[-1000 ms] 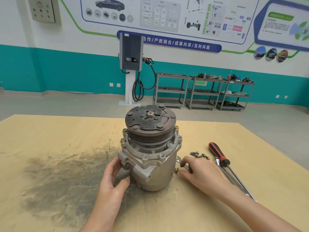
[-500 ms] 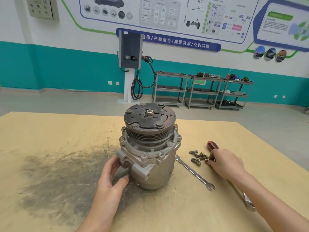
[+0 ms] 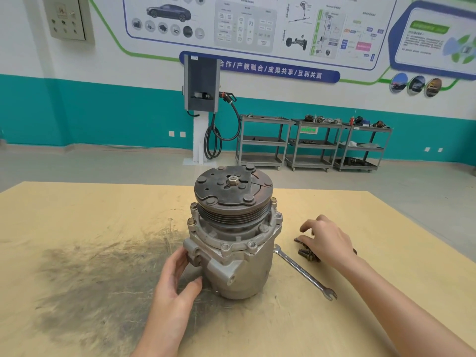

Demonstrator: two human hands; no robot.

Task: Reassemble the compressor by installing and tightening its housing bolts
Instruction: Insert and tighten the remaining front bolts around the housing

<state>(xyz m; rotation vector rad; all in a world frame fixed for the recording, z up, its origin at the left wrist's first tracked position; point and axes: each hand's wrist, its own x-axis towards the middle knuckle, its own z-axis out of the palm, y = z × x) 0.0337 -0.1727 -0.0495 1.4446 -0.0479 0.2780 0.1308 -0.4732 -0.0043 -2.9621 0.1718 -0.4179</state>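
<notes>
The compressor (image 3: pixel 233 238) stands upright on the wooden table (image 3: pixel 77 215), its dark pulley face up, and serves as the landmark here. On the compressor's left side, low against its ported mounting block, the left hand (image 3: pixel 175 282) rests with fingers straight along the housing and the thumb spread beneath, touching the body near its base; the hand is wide and relaxed, bracing rather than clasping.

To the right of the compressor, apart from its housing, lies a small cluster of loose bolts (image 3: pixel 306 253) on the table. The right hand (image 3: pixel 327 238) is over that cluster, palm down, fingers bent towards the bolts with the fingertips at or just above them. Whether a bolt is pinched between finger and thumb cannot be told, since the hand covers part of the cluster and blurs a little.

Between the compressor and the bolts, a wrench (image 3: pixel 304 271) lies flat on the table, one end just beside the housing's right flank, its open-jawed end pointing away towards the near edge. Neither hand touches it.

Left of the compressor a dark greasy smear (image 3: pixel 98 274) spreads across the tabletop, running under the left hand.
</notes>
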